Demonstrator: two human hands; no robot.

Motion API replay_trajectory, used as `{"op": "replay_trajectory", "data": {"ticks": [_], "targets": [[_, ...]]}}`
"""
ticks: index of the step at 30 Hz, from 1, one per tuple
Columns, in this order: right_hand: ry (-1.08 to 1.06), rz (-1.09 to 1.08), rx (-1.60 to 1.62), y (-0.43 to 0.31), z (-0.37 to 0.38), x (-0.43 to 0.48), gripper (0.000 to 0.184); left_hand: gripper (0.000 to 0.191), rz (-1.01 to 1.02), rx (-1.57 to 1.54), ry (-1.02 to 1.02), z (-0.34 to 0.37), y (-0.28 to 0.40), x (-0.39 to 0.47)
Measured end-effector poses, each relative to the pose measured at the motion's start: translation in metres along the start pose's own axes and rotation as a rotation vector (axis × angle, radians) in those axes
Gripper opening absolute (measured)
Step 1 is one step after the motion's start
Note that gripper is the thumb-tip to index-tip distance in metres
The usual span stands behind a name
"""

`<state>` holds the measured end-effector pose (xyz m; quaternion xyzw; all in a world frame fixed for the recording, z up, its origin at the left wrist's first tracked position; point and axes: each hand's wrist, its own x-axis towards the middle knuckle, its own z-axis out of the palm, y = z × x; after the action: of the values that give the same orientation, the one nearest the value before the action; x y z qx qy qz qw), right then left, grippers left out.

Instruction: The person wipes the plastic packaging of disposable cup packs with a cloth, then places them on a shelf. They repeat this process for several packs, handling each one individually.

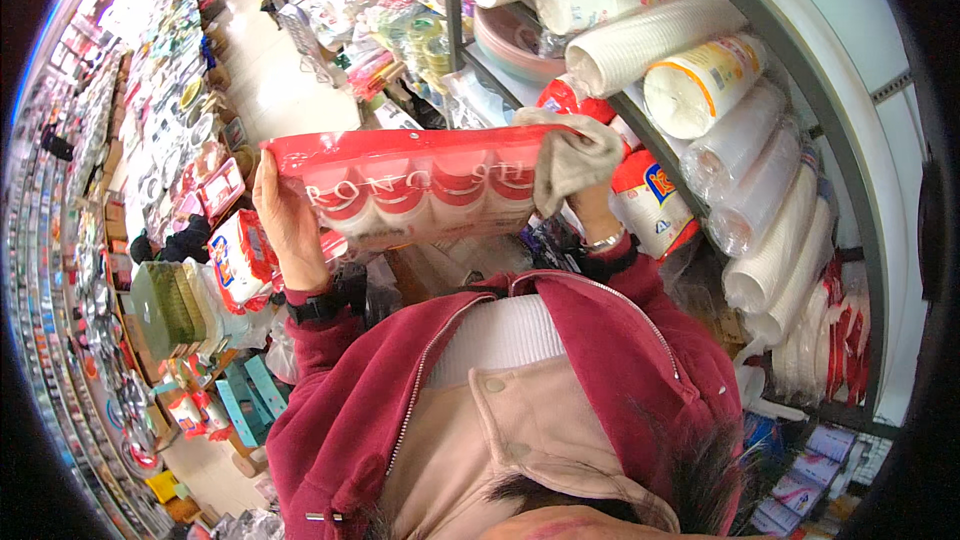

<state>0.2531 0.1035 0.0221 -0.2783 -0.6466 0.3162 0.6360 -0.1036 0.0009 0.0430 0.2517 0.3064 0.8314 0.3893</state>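
Observation:
A red and clear plastic pack of white rolls [420, 187], bearing large printed letters, is held up level before my chest. My left hand [285, 217] grips its left end, with the thumb along the edge. At the right end, a grey-beige cloth [566, 157] lies bunched over the pack's corner. My right hand [594, 211] holds the cloth against the pack; its fingers are mostly hidden behind it.
To the right, a metal-framed shelf holds long sleeves of white disposable cups [652, 37] and pink plastic basins [514, 49]. Red-and-white packs [651, 202] sit below it. On my left are another such pack [241, 259], green stacked containers [169, 307] and crowded goods beside a tiled aisle [289, 82].

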Motion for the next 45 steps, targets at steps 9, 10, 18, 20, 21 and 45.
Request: {"op": "replay_trajectory", "data": {"ticks": [9,10,18,20,21,45], "targets": [[0.209,-0.766,-1.047,-0.076,-0.011,0.033,0.023,0.028,0.026,0.102,0.045,0.001,-0.007,-0.019],[0.278,-0.679,-1.005,-0.077,-0.01,0.032,0.022,0.035,-0.076,0.254,-0.042,-0.006,-0.004,-0.028],[0.394,0.459,0.994,-0.078,-0.005,0.014,0.019,0.086,-0.098,0.729,-0.411,-0.061,-0.027,-0.035],[0.447,0.371,0.794,-0.071,-0.006,0.017,0.019,0.084,-0.195,0.664,-0.362,-0.057,-0.037,-0.037],[0.434,0.327,0.695,-0.067,-0.009,0.019,0.019,0.083,-0.21,0.645,-0.378,-0.053,-0.04,-0.037],[0.291,-0.5,-1.412,-0.126,-0.14,-0.031,0.068,0.051,-1.0,-0.191,-0.352,0.061,-0.103,0.035]]}}
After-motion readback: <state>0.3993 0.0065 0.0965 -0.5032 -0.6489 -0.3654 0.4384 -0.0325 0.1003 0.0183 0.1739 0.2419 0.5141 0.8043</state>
